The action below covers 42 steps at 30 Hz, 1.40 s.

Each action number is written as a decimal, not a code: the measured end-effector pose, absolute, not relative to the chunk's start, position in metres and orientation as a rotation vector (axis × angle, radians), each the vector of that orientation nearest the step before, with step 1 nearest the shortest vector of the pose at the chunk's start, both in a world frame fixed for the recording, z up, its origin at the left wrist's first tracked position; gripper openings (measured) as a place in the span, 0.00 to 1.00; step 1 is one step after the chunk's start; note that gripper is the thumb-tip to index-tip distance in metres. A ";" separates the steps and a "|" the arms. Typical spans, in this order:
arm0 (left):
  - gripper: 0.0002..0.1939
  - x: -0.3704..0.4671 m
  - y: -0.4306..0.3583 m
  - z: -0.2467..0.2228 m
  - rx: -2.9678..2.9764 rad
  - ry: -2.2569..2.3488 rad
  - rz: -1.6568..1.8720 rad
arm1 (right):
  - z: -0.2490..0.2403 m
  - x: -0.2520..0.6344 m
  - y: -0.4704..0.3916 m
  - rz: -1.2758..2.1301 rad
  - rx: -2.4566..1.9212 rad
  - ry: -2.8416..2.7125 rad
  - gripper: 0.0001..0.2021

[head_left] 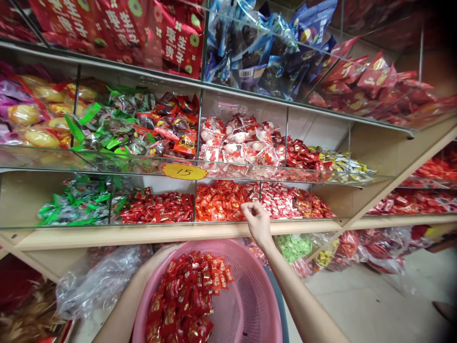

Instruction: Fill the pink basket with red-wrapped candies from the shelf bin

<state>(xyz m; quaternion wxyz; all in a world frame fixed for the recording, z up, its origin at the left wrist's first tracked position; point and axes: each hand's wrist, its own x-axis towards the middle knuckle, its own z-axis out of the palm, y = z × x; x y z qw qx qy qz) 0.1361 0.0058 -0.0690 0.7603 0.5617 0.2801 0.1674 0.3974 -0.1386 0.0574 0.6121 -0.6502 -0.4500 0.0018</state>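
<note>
A pink plastic basket [259,286] sits at the bottom centre, with red-wrapped candies [183,295] piled on its left side. My left hand [171,250] is at the basket's far left rim, its fingers mostly hidden behind the rim. Curled closed, my right hand [257,220] is over the front edge of the lower shelf, in front of the orange-red candies [221,200]; whatever its fingers may hold is too small to make out. White-and-red candies [280,200] lie just to its right, and dark red candies [157,207] fill the compartment to the left.
Glass-fronted shelves [143,234] of wrapped sweets span the view, with a yellow tag [184,171] reading 15. Below are a clear plastic bag [96,281] at left and bagged candies [294,247] at right. A blue-grey rim [280,305] shows beside the basket. Tiled floor [364,295] lies at right.
</note>
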 end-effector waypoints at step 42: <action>0.18 0.135 0.010 -0.076 1.271 0.686 0.389 | -0.041 0.354 -0.161 0.282 -2.184 -2.331 0.10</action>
